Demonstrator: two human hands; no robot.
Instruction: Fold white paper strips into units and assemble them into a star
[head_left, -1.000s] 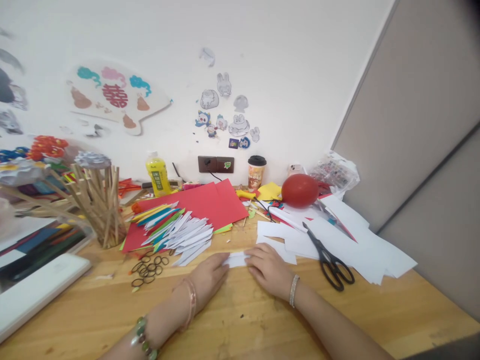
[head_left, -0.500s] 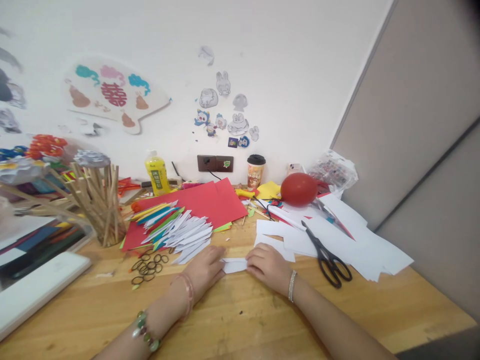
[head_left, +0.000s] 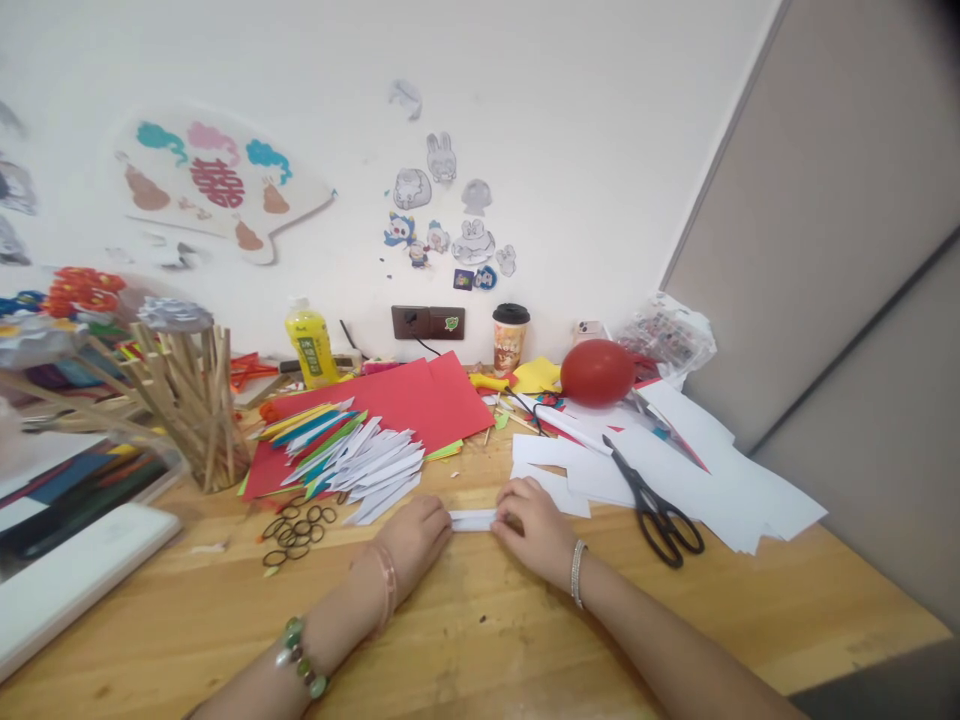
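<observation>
A narrow folded strip of white paper [head_left: 472, 520] lies on the wooden table between my hands. My left hand [head_left: 418, 540] has its fingers closed on the strip's left end. At the right end, my right hand [head_left: 534, 528] pinches the paper between curled fingers and thumb. Both ends of the strip are hidden under my fingers. Just beyond my left hand is a pile of folded white paper pieces [head_left: 379, 465], with coloured ones [head_left: 311, 430] beside it, on red sheets [head_left: 457, 405].
Black rubber bands [head_left: 296, 535] lie left of my left hand. Black-handled scissors [head_left: 656, 510] rest on white sheets [head_left: 720, 490] at the right. Farther back are a red balloon [head_left: 598, 373], a paper cup [head_left: 511, 340], a yellow bottle [head_left: 310, 345] and a holder of wooden sticks [head_left: 199, 420].
The paper between my hands looks narrower and flatter now. My right hand's fingers have lifted and curled more, while my left hand stays on its end. The view has shifted slightly.
</observation>
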